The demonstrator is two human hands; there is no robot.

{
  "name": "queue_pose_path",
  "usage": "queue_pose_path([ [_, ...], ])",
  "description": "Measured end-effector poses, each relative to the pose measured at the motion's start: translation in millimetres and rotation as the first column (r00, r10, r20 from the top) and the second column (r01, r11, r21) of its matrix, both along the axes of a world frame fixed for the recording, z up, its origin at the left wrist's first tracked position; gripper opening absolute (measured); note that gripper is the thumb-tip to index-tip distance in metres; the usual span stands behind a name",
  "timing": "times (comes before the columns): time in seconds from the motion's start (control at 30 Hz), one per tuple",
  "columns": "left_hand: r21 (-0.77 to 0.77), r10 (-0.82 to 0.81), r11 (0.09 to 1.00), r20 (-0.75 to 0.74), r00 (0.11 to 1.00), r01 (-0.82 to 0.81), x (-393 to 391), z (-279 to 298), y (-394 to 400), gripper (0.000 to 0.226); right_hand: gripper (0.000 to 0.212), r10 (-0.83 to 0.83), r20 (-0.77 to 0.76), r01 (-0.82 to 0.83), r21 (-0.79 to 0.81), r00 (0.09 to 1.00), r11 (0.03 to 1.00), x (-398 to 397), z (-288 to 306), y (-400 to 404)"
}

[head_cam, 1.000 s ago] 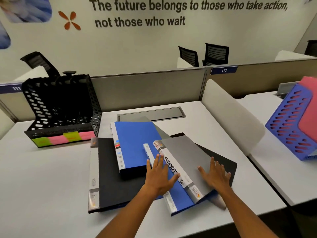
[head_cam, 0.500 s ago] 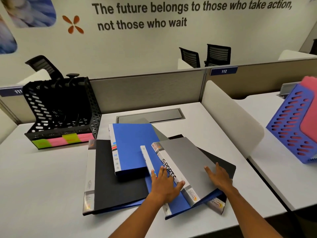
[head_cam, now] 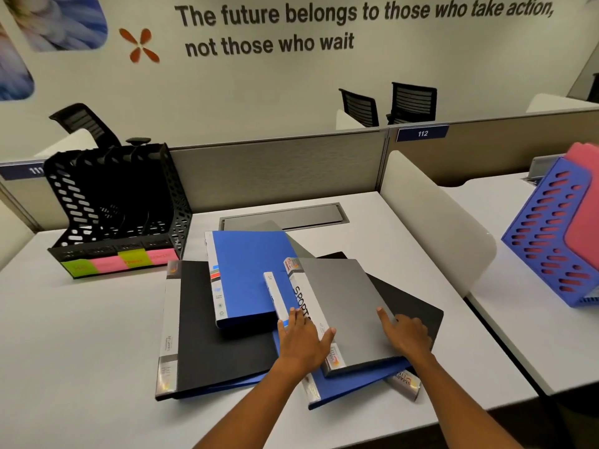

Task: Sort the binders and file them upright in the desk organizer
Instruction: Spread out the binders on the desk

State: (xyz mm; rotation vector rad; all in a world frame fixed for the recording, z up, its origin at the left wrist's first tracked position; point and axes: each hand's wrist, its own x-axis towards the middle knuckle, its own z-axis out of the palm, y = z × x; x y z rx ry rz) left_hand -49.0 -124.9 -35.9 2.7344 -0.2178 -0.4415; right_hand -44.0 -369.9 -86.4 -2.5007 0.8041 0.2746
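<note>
Left hand (head_cam: 303, 338) flat, right hand (head_cam: 409, 335) flat on grey binder (head_cam: 343, 306), black organizer (head_cam: 120, 202) holding nothing

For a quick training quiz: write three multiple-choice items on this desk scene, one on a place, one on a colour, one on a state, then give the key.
1. Where does the black desk organizer stand?
A. left of the binder pile
B. on the binder pile
C. under the desk

2. What colour is the cover of the binder under both hands?
A. red
B. grey
C. yellow

3. What do the organizer's slots hold?
A. three binders
B. one binder
C. no binders

Key:
1 A, it stands on the desk at far left of the pile.
2 B, the left hand and right hand lie on the grey binder.
3 C, every binder lies flat on the desk.
</note>
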Motion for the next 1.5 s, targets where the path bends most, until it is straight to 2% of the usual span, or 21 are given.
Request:
queue_pose_path([
  [0.13,-0.038,0.044,0.998,-0.003,0.999,-0.044,1,1,7,0.065,0.075,-0.030,0.186,0.006,0.126,0.982,0.992,1,4,35],
  [0.23,-0.053,0.056,0.997,-0.011,0.998,-0.056,-4,0,5,0.065,0.070,0.023,0.265,-0.062,0.142,0.964,0.988,7,4,65],
  [0.3,-0.051,0.053,0.997,-0.020,0.998,-0.054,-9,-2,2,0.069,0.062,0.051,0.258,-0.085,0.122,0.965,0.989,12,3,70],
  [0.43,-0.070,0.051,0.996,-0.006,0.999,-0.051,-17,-5,4,0.068,0.050,-0.013,0.204,0.001,0.059,0.979,0.998,16,3,45],
  [0.57,-0.106,0.058,0.993,0.033,0.998,-0.054,-21,-12,7,0.068,0.067,-0.074,0.055,0.069,0.082,0.996,0.994,9,-4,21],
  [0.7,-0.118,0.058,0.992,0.039,0.998,-0.053,-21,-17,6,0.073,0.075,-0.053,0.061,0.048,0.084,0.997,0.995,4,-4,20],
  [0.87,-0.200,0.096,0.976,0.033,0.995,-0.088,-19,-17,7,0.071,0.076,-0.126,0.021,0.123,0.114,0.992,0.986,5,-3,14],
  [1.0,-0.264,0.108,0.959,0.013,0.994,-0.101,-17,-13,7,0.071,0.063,-0.180,0.076,0.170,0.121,0.981,0.978,2,-5,14],
  [1.17,-0.306,0.137,0.943,-0.003,0.991,-0.131,-18,-10,7,0.072,0.051,-0.264,0.291,0.211,0.201,0.920,0.957,2,0,15],
  [1.23,-0.323,0.147,0.936,-0.008,0.989,-0.142,-19,-10,9,0.072,0.041,-0.297,0.338,0.204,0.284,0.893,0.937,4,6,11],
  [1.33,-0.376,0.173,0.912,-0.007,0.985,-0.163,-17,-9,10,0.072,0.031,-0.340,0.309,0.185,0.438,0.888,0.880,6,10,0],
  [1.43,-0.445,0.233,0.870,-0.008,0.972,-0.212,-14,-8,14,0.067,0.032,-0.410,0.205,0.174,0.676,0.889,0.716,6,9,-4],
  [1.5,-0.499,0.285,0.827,-0.029,0.958,-0.261,-11,-6,17,0.064,0.033,-0.449,0.148,0.178,0.775,0.881,0.606,6,8,-1],
])
